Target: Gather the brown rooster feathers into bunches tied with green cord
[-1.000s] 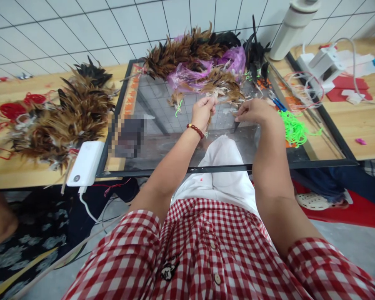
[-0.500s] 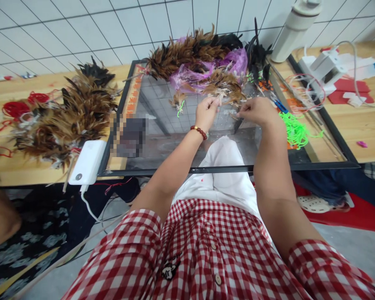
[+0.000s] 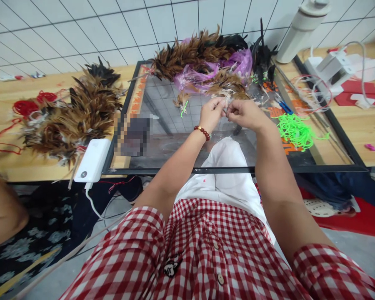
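Note:
My left hand (image 3: 211,113), with a beaded bracelet (image 3: 202,132) at the wrist, is closed in a pinch on pale, wispy feathers (image 3: 226,100) at its fingertips. Right beside it, my right hand (image 3: 243,113) is also pinched, its fingertips close to or touching the left ones. What lies between the right fingers is too small to make out. Just beyond both hands is a heap of loose brown feathers (image 3: 229,81) by a crumpled purple plastic bag (image 3: 242,62). A small feather tuft with a green tie (image 3: 183,107) lies to the left on the glass sheet (image 3: 168,114).
A long feather garland (image 3: 190,56) lies at the back; another feather bundle (image 3: 75,112) is on the left. Bright green cords (image 3: 296,131) and a blue-handled tool (image 3: 286,107) are on the right. A white power bank (image 3: 93,160), a bottle (image 3: 301,31) and a person's arm (image 3: 4,204) surround the work.
My right hand has moved left until its fingertips meet or nearly meet those of my left hand. The whole view has shifted slightly.

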`<action>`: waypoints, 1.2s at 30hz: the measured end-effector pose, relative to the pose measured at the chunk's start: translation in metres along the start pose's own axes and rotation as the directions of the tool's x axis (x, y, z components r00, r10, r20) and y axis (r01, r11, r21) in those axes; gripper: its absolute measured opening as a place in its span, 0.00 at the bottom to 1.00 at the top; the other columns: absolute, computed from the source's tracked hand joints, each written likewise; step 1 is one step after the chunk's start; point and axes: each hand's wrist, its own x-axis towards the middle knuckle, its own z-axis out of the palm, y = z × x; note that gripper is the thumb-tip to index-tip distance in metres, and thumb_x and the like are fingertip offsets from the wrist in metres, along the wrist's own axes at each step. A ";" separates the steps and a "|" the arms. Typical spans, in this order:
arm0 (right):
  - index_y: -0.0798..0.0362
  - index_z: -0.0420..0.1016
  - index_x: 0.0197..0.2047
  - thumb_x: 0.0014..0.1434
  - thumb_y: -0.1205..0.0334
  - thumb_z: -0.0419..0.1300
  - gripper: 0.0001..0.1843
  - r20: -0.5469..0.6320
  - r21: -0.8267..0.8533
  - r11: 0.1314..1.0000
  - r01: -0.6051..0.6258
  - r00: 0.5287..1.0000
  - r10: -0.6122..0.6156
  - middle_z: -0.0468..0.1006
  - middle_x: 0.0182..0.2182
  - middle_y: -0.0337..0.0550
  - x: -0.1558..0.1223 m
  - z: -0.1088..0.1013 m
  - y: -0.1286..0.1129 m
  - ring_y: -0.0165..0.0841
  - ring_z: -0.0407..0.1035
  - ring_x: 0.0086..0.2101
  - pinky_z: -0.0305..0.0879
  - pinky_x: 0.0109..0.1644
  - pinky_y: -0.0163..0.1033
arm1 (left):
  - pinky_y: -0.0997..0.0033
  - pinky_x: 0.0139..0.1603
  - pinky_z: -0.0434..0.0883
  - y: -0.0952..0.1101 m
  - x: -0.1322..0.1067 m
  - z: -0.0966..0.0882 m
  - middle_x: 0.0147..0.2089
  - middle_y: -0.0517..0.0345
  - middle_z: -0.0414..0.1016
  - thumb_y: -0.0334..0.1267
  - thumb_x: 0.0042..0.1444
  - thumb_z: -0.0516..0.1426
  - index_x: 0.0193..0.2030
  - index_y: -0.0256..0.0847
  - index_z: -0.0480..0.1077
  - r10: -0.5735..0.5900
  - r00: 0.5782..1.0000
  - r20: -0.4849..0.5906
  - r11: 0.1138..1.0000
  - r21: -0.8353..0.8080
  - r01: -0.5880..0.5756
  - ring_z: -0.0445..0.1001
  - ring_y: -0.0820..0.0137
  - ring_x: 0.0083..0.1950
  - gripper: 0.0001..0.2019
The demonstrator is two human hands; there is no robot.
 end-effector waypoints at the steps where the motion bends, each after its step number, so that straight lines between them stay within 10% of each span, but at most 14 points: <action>1: 0.52 0.77 0.33 0.56 0.62 0.60 0.05 -0.019 0.020 1.000 -0.002 1.000 0.003 0.79 0.29 0.45 0.000 0.001 -0.002 0.37 0.72 0.33 0.67 0.41 0.43 | 0.74 0.36 0.69 0.001 -0.001 -0.001 0.26 0.61 0.73 0.43 0.67 0.57 0.32 0.42 0.73 -0.022 1.000 0.016 1.000 -0.006 0.022 0.73 0.75 0.29 0.13; 9: 0.50 0.76 0.58 0.67 0.52 0.55 0.20 -0.343 0.077 0.980 -0.183 0.918 0.199 0.82 0.47 0.51 0.005 -0.002 -0.002 0.41 0.76 0.44 0.72 0.49 0.47 | 0.81 0.34 0.67 0.018 -0.005 -0.001 0.26 0.64 0.70 0.38 0.66 0.59 0.26 0.39 0.66 -0.207 0.977 -0.044 0.952 -0.241 0.191 0.67 0.82 0.26 0.16; 26: 0.46 0.78 0.54 0.70 0.48 0.51 0.19 -0.204 -0.108 0.987 -0.120 0.974 0.097 0.81 0.47 0.53 0.001 -0.001 -0.025 0.49 0.73 0.51 0.68 0.58 0.53 | 0.80 0.28 0.64 0.023 -0.007 -0.005 0.31 0.62 0.77 0.41 0.67 0.58 0.31 0.40 0.69 -0.277 0.952 -0.129 0.937 -0.258 0.237 0.67 0.82 0.24 0.13; 36: 0.44 0.76 0.56 0.72 0.51 0.44 0.23 -0.215 -0.209 0.972 -0.112 0.974 0.066 0.79 0.51 0.54 0.002 0.002 -0.023 0.49 0.69 0.57 0.65 0.64 0.54 | 0.79 0.24 0.58 0.018 -0.008 0.000 0.20 0.65 0.63 0.44 0.66 0.60 0.29 0.41 0.70 -0.172 0.985 0.026 0.967 -0.189 0.173 0.61 0.80 0.21 0.15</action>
